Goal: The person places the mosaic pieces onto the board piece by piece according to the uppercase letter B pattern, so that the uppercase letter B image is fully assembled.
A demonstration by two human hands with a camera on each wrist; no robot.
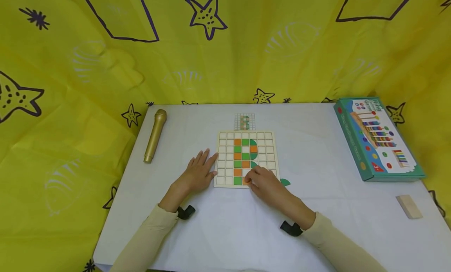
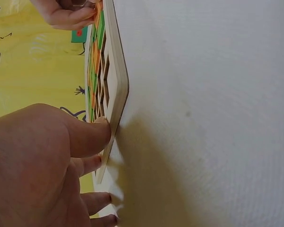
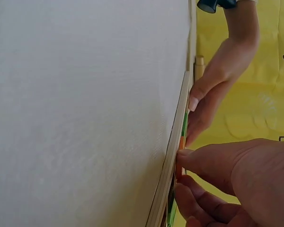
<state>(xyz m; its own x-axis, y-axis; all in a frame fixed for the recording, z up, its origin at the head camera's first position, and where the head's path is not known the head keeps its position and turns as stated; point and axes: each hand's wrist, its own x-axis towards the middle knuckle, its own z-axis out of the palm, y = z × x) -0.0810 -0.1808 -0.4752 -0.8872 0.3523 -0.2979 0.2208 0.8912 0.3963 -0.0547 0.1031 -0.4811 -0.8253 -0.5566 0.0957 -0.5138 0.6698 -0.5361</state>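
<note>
A square wooden grid board [image 1: 225,186] lies on the white table. Orange and green tiles, some square and some with a curved side, fill part of its cells. My right hand [image 1: 267,186] pinches an orange tile [image 1: 245,181] between thumb and fingers at the board's bottom row; in the right wrist view the thumb presses against the orange tile's edge. My left hand [image 1: 198,174] rests with spread fingers at the board's left edge, and its thumb touches the rim in the left wrist view. A green curved tile [image 1: 285,182] lies just right of the board, partly hidden.
Behind the board lies a small pattern card [image 1: 244,121] with a similar grid. A gold microphone [image 1: 155,137] is at the far left. On the right are a green game box [image 1: 384,143] and a wooden block [image 1: 409,206]. A yellow patterned cloth [image 1: 225,68] hangs behind the table.
</note>
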